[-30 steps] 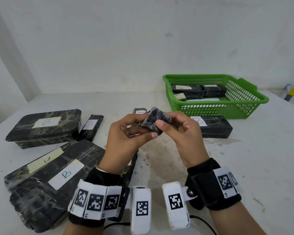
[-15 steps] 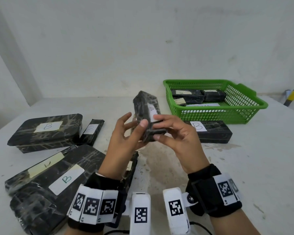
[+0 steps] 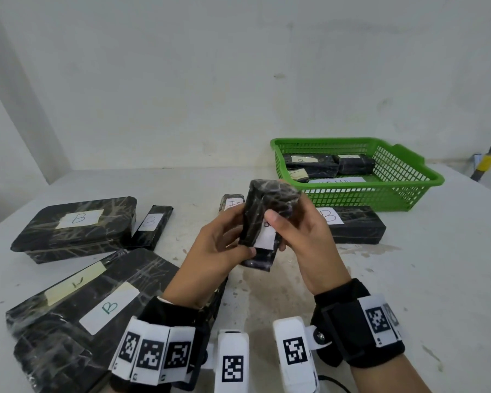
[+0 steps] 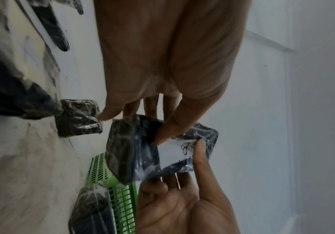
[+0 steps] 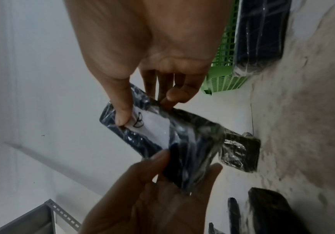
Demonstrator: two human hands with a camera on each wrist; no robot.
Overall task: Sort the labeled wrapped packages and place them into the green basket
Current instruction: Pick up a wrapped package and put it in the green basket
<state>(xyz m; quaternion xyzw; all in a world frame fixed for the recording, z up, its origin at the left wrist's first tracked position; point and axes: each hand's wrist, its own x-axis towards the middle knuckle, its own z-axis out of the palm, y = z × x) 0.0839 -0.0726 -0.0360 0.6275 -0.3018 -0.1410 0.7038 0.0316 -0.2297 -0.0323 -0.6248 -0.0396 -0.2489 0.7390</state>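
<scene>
Tilted back since earlier, glossy black rectangular package [image 3: 262,222] sits pinched between left hand [image 3: 210,251] and right hand [image 3: 309,239] fingers [image 3: 272,217].

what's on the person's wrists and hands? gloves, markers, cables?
No gloves: left hand and right hand are bare. Each wrist wears a black strap with white tags printed with black square codes, plus a white camera block bearing one code. A thin black cable trails by the right one.

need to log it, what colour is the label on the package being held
White, with a dark handwritten mark, on the black package; clearest in the right wrist view.
</scene>
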